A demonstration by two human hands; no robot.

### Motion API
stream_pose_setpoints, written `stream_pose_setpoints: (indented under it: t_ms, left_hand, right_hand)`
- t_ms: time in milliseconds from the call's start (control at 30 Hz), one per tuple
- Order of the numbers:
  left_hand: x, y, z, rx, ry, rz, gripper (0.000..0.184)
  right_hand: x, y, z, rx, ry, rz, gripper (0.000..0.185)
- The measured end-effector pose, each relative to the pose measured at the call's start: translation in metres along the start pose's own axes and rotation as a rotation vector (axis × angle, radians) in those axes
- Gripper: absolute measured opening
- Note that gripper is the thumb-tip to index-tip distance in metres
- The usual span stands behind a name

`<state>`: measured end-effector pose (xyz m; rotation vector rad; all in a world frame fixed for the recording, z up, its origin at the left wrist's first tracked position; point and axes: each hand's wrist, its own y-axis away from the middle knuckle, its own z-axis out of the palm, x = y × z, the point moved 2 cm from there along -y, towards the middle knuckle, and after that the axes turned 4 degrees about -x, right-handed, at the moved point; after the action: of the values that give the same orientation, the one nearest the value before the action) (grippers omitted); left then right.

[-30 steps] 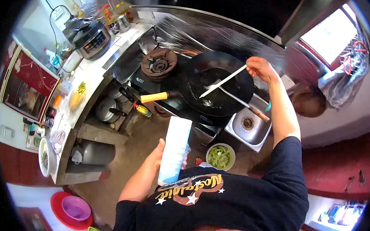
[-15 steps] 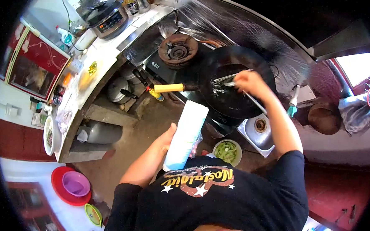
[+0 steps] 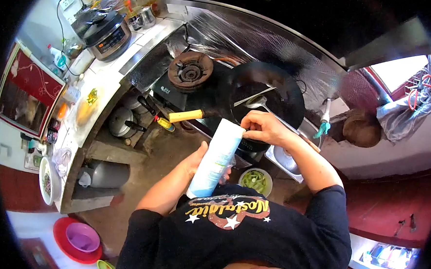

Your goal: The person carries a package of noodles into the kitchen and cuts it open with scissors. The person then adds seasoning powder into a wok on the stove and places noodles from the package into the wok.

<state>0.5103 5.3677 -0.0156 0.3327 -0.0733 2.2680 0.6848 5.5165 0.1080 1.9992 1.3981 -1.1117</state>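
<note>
My left hand (image 3: 198, 159) is wrapped round a long white-and-blue packet (image 3: 215, 159), held tilted in front of my chest. Its contents do not show. At the packet's upper right edge, my right hand (image 3: 264, 128) has its thumb and fingers pinched together on it. Just beyond sits a large black wok (image 3: 278, 91) on the stove. A pair of thin, pale chopsticks (image 3: 254, 96) lies across the inside of the wok. Beside them a metal ladle (image 3: 257, 103) rests with its handle reaching over the wok's near right rim.
The wok's yellow handle (image 3: 185, 116) juts left. Behind it is a second burner (image 3: 190, 71). A bowl of cut green vegetables (image 3: 256, 181) stands low near my body. On the left counter are a rice cooker (image 3: 103, 35) and a white basin (image 3: 47, 181). A gas cylinder (image 3: 108, 174) lies below.
My right hand has come back from over the wok to the packet's top edge. White bits seen above the wok no longer show. The view has shifted slightly right.
</note>
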Motion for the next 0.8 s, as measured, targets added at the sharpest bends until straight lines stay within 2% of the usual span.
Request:
stream_pose_setpoints:
  t_ms: [133, 200, 400, 500, 600, 800]
  left_hand:
    - [0.002, 0.003, -0.007, 0.019, 0.019, -0.055, 0.098]
    - [0.004, 0.003, -0.006, -0.013, 0.007, -0.065, 0.097]
    - [0.004, 0.010, -0.008, -0.075, 0.014, -0.110, 0.094]
    - [0.004, 0.012, -0.006, -0.093, 0.037, -0.148, 0.092]
    - [0.003, 0.013, -0.005, -0.108, 0.040, -0.166, 0.091]
    - [0.002, 0.011, -0.002, -0.114, 0.059, -0.187, 0.091]
  right_hand:
    - [-0.004, -0.006, 0.001, 0.019, -0.042, 0.013, 0.018]
    - [-0.003, -0.009, 0.004, 0.009, -0.124, 0.118, 0.014]
    - [-0.007, -0.013, 0.006, -0.067, -0.061, 0.157, 0.016]
    - [0.001, -0.016, 0.003, -0.201, -0.226, 0.192, 0.015]
    - [0.008, -0.015, 0.005, -0.230, -0.271, 0.227, 0.019]
    - [0.021, -0.016, -0.008, -0.253, -0.434, 0.274, 0.013]
